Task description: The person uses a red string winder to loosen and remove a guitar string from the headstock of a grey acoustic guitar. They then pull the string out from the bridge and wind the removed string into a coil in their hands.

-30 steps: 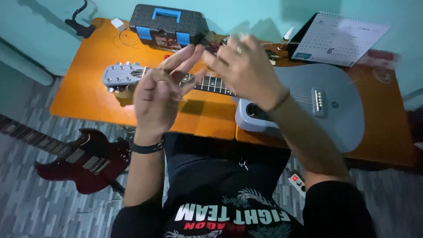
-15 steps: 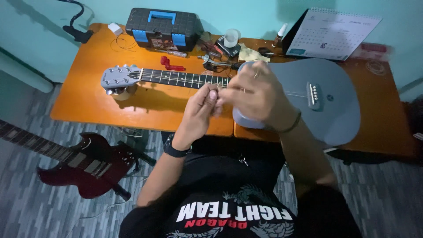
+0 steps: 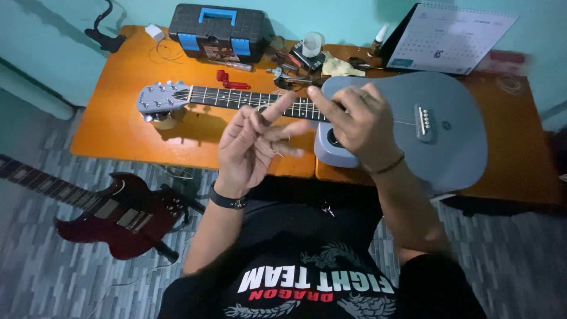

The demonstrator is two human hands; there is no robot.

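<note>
While both hands float above the table point(image 3: 130, 127), the left hand point(image 3: 251, 147) and right hand point(image 3: 354, 121) pinch a thin string together, just over the grey guitar point(image 3: 449, 147).

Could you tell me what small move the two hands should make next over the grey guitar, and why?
Probably lower both hands toward the guitar's neck. The left hand and right hand are raised above the grey guitar, fingers loosely pinched as if on something thin, though I cannot make out a string between them. The guitar lies flat on the orange table, untouched by either hand.
</note>
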